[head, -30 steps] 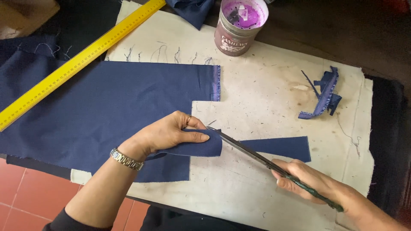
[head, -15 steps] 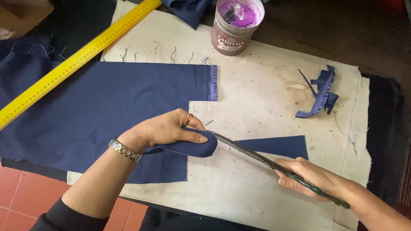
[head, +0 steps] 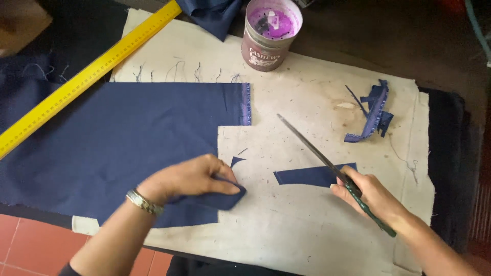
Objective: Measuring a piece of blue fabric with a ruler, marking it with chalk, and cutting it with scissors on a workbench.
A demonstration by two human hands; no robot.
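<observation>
Left hand (head: 192, 179) grips a folded flap of the big navy cloth (head: 117, 148), thumb and fingers pinched shut on the fold near the front edge of the cream work sheet (head: 307, 240). The navy cloth lies flat over the left half of that sheet, spilling off its left edge, with a square notch cut out at its right side. Right hand (head: 365, 193) is wrapped around the green handles of long scissors (head: 327, 163); blades look closed together, tip pointing up-left toward the sheet's middle, not touching the big cloth. A cut-off navy strip (head: 307, 175) lies flat just under the blades, apart from the big cloth, right of centre on the sheet. Tiny navy sliver (head: 236, 161) sits just above the left fingers. Pile of navy trimmings (head: 372, 111) toward the right edge. Round tin (head: 270, 31) with a purple-stained top at the back edge. Yellow ruler (head: 87, 76) runs diagonally across the back-left corner. Wristwatch (head: 144, 202) on the left wrist.
</observation>
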